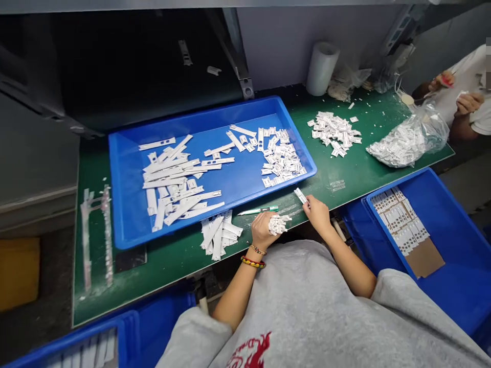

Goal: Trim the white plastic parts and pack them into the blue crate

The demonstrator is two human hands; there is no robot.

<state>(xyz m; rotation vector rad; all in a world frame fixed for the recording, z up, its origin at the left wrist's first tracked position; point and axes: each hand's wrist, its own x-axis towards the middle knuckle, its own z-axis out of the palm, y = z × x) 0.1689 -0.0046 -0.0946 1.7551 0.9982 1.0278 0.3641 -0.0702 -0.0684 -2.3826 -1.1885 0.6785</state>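
Note:
My left hand (262, 229) is wrapped round a bundle of small white plastic pieces (279, 224), whose ends stick out to the right. In my right hand (316, 210) is one white strip (300, 196), pinched at its lower end and pointing up and left. A green and white pen-like tool (259, 210) lies just above my left hand. To its left, several long white strips (219, 234) are piled at the table edge. Beyond my hands, a blue tray (238, 197) holds long white strips (174, 174) at left and small white pieces (283, 159) at right.
Small pieces (334, 133) are heaped beside a filled clear bag (401, 143) on the green table (161, 276). A plastic roll (322, 69) stands behind. A person's hands (468, 103) are at the right. A blue bin (464, 255) stands lower right; a shelf overhangs the back.

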